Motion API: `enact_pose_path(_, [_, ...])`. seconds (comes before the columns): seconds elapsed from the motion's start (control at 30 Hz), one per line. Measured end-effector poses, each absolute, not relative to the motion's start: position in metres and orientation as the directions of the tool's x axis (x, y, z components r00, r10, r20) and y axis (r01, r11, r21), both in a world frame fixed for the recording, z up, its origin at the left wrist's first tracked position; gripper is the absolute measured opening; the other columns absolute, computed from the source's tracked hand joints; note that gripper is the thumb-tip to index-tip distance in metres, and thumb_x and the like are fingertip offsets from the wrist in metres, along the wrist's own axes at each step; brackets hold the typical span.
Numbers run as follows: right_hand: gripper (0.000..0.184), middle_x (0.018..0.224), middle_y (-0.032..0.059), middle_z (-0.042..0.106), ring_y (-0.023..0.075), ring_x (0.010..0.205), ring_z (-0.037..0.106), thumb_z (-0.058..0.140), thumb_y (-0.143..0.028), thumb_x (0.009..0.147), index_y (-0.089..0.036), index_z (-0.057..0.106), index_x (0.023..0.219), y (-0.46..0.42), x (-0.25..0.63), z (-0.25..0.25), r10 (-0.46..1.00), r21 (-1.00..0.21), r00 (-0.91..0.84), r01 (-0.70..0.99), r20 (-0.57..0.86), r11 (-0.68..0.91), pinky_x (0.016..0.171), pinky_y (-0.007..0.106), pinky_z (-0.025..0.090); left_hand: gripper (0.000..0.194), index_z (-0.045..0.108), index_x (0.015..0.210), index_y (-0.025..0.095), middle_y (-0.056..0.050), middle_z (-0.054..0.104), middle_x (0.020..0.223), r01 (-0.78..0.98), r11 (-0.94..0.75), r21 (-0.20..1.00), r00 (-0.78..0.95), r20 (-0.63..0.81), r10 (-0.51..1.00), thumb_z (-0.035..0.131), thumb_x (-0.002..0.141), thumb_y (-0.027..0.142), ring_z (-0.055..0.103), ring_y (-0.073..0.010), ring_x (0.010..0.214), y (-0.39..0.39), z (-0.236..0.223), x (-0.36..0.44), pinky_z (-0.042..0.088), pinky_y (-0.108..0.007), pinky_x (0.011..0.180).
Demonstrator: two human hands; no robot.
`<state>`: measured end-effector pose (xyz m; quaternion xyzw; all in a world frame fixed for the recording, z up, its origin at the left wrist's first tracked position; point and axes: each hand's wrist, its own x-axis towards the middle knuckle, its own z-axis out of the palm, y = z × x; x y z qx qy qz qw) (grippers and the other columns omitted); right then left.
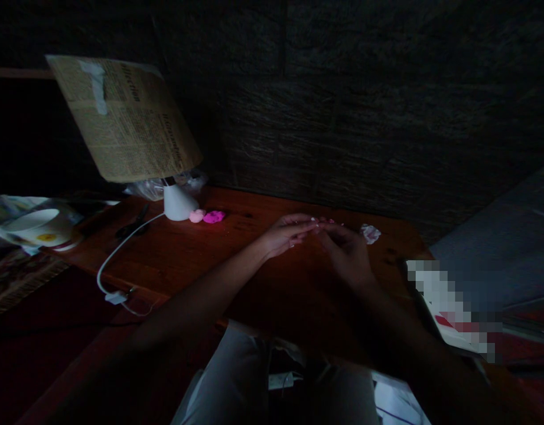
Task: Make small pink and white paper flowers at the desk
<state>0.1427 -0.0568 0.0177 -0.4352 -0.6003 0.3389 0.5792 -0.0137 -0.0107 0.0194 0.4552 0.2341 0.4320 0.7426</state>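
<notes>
Head view: white tub (41,234), contents unclear; left hand (284,235), right hand (351,255) meet; cannot tell fingers' grip.

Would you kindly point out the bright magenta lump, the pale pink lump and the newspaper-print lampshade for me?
Bright magenta lump (214,216): head view, middle of its surface.
Pale pink lump (197,216): head view, its near side.
Newspaper-print lampshade (134,127): head view, its printed side.

We are reading "ection" on the print-covered lampshade (130,127) near the worktop's (187,248) far edge, its finer lines proving too blurred.
</notes>
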Motion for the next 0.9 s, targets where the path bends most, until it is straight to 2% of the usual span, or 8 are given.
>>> enact_pose_path(0.1, [0.033, 0.073, 0.0025, 0.072, 0.0148, 0.060, 0.059, 0.075, -0.051, 0.076, -0.022, 0.079, 0.092, -0.0576, 0.1427, 0.0182, 0.934, -0.928, 0.033, 0.130, 0.357, 0.350, 0.055, 0.027, 0.048, 0.039, 0.078, 0.092, 0.014, -0.003, 0.068, 0.078, -0.427, 0.202, 0.881, 0.514, 0.053, 0.856, 0.089, 0.061, 0.036, 0.034, -0.0006, 0.051, -0.0094, 0.0174, -0.0140, 0.013, -0.018, 0.044])
enact_pose_path(0.2, [0.035, 0.064, 0.0000, 0.066, 0.0124, 0.053, 0.052, 0.075, -0.053, 0.075, -0.021, 0.078, 0.090, -0.0588, 0.1429, 0.0213, 0.941, -0.935, 0.023, 0.122, 0.338, 0.333, 0.049, 0.025, 0.044, 0.039, 0.078, 0.095, 0.015, -0.005, 0.069, 0.082, -0.422, 0.192, 0.886, 0.514, 0.059, 0.856, 0.088, 0.062, 0.035, 0.033, -0.0003, 0.051, -0.0086, 0.0161, -0.0138, 0.014, -0.018, 0.045])
enact_pose_path(0.37, [0.036, 0.066, 0.0002, 0.065, 0.0118, 0.053, 0.051, 0.074, -0.054, 0.075, -0.020, 0.077, 0.088, -0.0586, 0.1436, 0.0250, 0.951, -0.944, -0.014, 0.113, 0.310, 0.310, 0.050, 0.026, 0.044, 0.042, 0.078, 0.098, 0.014, -0.002, 0.065, 0.073, -0.395, 0.164, 0.904, 0.534, 0.081, 0.842, 0.088, 0.062, 0.035, 0.035, -0.0010, 0.051, -0.0090, 0.0163, -0.0141, 0.014, -0.019, 0.045])
enact_pose_path(0.6, [0.042, 0.067, 0.0005, 0.066, 0.0126, 0.057, 0.052, 0.077, -0.054, 0.072, -0.019, 0.078, 0.093, -0.0582, 0.1430, 0.0261, 0.970, -0.963, -0.010, 0.119, 0.244, 0.244, 0.053, 0.027, 0.044, 0.040, 0.078, 0.090, 0.015, -0.006, 0.070, 0.085, -0.434, 0.180, 0.883, 0.486, 0.061, 0.872, 0.089, 0.059, 0.037, 0.036, -0.0012, 0.054, -0.0088, 0.0172, -0.0143, 0.017, -0.018, 0.047])
enact_pose_path(0.73, [0.041, 0.064, -0.0001, 0.065, 0.0119, 0.054, 0.050, 0.076, -0.057, 0.072, -0.019, 0.078, 0.087, -0.0572, 0.1442, 0.0255, 0.962, -0.954, -0.031, 0.120, 0.272, 0.274, 0.052, 0.027, 0.042, 0.044, 0.078, 0.094, 0.014, -0.004, 0.067, 0.078, -0.413, 0.198, 0.889, 0.524, 0.055, 0.850, 0.088, 0.061, 0.040, 0.036, -0.0012, 0.053, -0.0094, 0.0173, -0.0132, 0.015, -0.018, 0.046])
enact_pose_path(0.9, [0.041, 0.060, -0.0011, 0.062, 0.0115, 0.052, 0.049, 0.074, -0.058, 0.073, -0.020, 0.077, 0.086, -0.0563, 0.1446, 0.0234, 0.958, -0.950, -0.029, 0.126, 0.285, 0.286, 0.051, 0.026, 0.041, 0.041, 0.076, 0.087, 0.012, -0.001, 0.063, 0.070, -0.391, 0.141, 0.910, 0.513, 0.088, 0.854, 0.088, 0.062, 0.042, 0.037, -0.0010, 0.051, -0.0103, 0.0183, -0.0131, 0.015, -0.019, 0.045])
